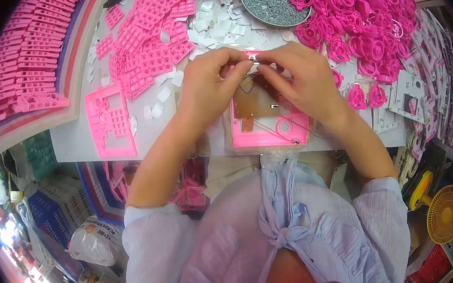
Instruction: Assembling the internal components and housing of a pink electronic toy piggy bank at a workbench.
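Note:
In front of me lies a pink plastic housing (246, 140) with a brown circuit board (254, 104) inside it. Thin wires (276, 129) run over the board and the housing's lower part. My left hand (205, 84) and my right hand (308, 75) meet at the far end of the housing, thumbs and forefingers pinched close together. Between the fingertips is a small dark part by the wires, too small and covered to name. A second pink housing (95, 130), with cut-out windows, rests left of my left forearm.
Pink keypad pieces (156, 61) and white paper bits (163, 94) lie beyond my left hand. Farther back stands a round metal dish (270, 1) of small screws. Dark pink ring parts (359, 14) pile up at right, white frames (408, 95) beside them. Pink housings (35, 51) are stacked left; a yellow fan (446, 214) stands lower right.

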{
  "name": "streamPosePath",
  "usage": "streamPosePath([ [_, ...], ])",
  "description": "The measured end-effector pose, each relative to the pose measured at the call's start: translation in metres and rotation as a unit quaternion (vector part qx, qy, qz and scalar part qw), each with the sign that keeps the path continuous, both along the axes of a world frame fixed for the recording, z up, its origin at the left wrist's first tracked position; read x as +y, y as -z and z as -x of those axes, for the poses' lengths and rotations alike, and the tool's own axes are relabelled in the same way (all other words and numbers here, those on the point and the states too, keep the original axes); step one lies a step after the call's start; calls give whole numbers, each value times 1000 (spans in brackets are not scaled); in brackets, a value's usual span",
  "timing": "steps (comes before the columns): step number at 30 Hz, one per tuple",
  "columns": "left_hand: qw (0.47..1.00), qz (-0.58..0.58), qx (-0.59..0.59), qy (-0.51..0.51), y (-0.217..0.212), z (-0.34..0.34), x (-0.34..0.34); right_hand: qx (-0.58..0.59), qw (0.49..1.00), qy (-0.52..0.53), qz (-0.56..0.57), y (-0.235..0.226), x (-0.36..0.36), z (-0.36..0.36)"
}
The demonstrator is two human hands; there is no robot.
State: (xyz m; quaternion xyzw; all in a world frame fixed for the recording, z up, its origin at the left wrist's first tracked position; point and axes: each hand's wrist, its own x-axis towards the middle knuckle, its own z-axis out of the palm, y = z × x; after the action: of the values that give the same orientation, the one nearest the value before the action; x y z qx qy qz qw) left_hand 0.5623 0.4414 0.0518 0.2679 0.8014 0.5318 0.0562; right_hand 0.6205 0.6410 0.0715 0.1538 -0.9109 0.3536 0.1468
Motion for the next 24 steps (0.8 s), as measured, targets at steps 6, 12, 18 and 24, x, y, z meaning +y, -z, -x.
streamPosePath([
  [6, 962, 32, 259, 82, 3, 4, -2, -60, 996, -10, 64, -6, 0, -21],
  [12, 953, 27, 293, 75, 1, 0, -3, -138, 983, 2, 120, -15, 12, -30],
  [18, 958, 16, 273, 90, 6, -2, -2, -122, 985, -37, 117, -9, 3, -30],
  [24, 958, 31, 277, 71, 5, -2, -6, -148, 981, -2, 128, -11, 5, -34],
])
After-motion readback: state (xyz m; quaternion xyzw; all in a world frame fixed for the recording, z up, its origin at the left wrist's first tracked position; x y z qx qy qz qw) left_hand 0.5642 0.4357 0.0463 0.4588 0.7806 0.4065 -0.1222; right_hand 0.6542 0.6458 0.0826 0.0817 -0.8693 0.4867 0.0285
